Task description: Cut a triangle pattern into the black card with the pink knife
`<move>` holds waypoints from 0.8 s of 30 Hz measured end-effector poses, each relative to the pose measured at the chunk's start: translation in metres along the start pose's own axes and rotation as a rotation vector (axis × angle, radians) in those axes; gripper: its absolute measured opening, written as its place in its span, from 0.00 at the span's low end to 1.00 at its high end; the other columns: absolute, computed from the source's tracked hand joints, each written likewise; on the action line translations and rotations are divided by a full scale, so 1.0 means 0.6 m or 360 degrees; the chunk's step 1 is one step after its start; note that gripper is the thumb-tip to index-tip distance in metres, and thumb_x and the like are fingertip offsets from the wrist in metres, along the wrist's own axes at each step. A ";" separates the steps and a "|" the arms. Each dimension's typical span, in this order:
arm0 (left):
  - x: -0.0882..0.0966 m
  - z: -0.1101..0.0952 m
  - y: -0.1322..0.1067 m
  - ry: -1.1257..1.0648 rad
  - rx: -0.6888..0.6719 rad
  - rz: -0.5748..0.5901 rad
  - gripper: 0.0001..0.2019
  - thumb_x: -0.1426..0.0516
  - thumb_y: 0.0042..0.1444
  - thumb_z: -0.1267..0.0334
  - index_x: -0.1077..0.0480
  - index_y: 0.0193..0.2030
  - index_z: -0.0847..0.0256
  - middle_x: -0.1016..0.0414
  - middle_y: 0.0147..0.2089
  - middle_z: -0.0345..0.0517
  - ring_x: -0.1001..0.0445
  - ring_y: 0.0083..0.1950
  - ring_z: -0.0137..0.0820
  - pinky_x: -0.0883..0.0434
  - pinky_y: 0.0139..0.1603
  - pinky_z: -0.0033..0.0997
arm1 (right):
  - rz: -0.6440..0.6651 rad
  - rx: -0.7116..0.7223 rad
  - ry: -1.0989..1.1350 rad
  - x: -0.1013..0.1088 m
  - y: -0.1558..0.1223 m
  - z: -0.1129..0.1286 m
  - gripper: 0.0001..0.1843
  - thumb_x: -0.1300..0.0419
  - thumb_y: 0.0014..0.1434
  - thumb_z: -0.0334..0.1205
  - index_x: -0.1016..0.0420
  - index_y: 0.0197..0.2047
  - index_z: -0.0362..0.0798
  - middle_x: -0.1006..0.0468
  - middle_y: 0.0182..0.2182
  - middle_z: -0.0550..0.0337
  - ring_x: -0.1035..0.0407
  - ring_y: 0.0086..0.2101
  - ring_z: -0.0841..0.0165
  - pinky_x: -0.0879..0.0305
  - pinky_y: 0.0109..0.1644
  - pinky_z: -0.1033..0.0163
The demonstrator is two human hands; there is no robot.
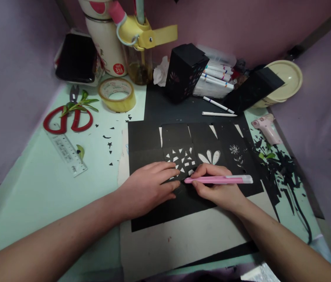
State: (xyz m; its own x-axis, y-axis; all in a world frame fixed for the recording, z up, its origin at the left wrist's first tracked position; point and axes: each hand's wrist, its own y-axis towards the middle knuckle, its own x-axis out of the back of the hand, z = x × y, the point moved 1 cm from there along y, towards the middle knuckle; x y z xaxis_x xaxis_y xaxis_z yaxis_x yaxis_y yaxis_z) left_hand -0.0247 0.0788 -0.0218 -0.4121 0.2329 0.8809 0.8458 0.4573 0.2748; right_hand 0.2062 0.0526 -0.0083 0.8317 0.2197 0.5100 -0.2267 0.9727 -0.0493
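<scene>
My right hand [216, 184] is closed around a slim pink craft knife [212, 179], its pale end pointing right and its tip down on a sheet of black card [153, 213]. The blade itself is too small to make out. Lying flat on the same card, my left hand [150, 188] has its fingers stretched out just left of the knife tip. Small triangles and squares are cut through the card above my fingers, with petal-shaped openings [209, 157] to their right. Farther right is a fine flower cut-out [234, 150]. A grey board [183, 239] lies under the card.
Red-handled scissors [76, 119], a clear ruler [67, 154] and yellow tape [117, 96] lie left. Bottles, a black card box [184, 72] and packed markers [216, 76] stand behind. Black scraps [285, 172], a pink glue gun [267, 127] and its cord are at right.
</scene>
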 end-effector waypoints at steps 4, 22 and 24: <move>0.000 0.001 0.000 -0.0001 -0.0010 -0.0009 0.14 0.43 0.65 0.58 0.27 0.52 0.62 0.27 0.57 0.53 0.30 0.61 0.45 0.29 0.60 0.49 | -0.0096 0.0009 0.0007 -0.001 0.002 0.001 0.04 0.38 0.51 0.33 0.29 0.26 0.49 0.22 0.24 0.62 0.30 0.25 0.69 0.37 0.28 0.66; 0.001 -0.002 0.002 0.0066 -0.0043 -0.0024 0.13 0.45 0.66 0.58 0.27 0.52 0.62 0.25 0.56 0.52 0.29 0.60 0.46 0.27 0.58 0.49 | -0.0148 0.0220 -0.0003 0.004 -0.005 0.008 0.02 0.39 0.53 0.33 0.27 0.30 0.49 0.23 0.27 0.61 0.29 0.27 0.69 0.34 0.29 0.65; 0.000 -0.002 0.002 0.0073 -0.0061 -0.0030 0.13 0.45 0.67 0.58 0.27 0.52 0.63 0.24 0.55 0.52 0.29 0.60 0.46 0.27 0.57 0.50 | -0.0148 0.0211 0.0000 0.002 -0.006 0.006 0.03 0.38 0.54 0.34 0.28 0.29 0.49 0.23 0.25 0.61 0.29 0.26 0.69 0.35 0.28 0.65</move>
State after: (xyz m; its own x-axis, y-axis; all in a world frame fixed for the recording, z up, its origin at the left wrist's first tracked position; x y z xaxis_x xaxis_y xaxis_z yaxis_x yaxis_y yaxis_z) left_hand -0.0235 0.0783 -0.0208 -0.4131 0.1846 0.8918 0.8507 0.4276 0.3056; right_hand 0.2062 0.0488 -0.0046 0.8523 0.1291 0.5068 -0.2135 0.9705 0.1118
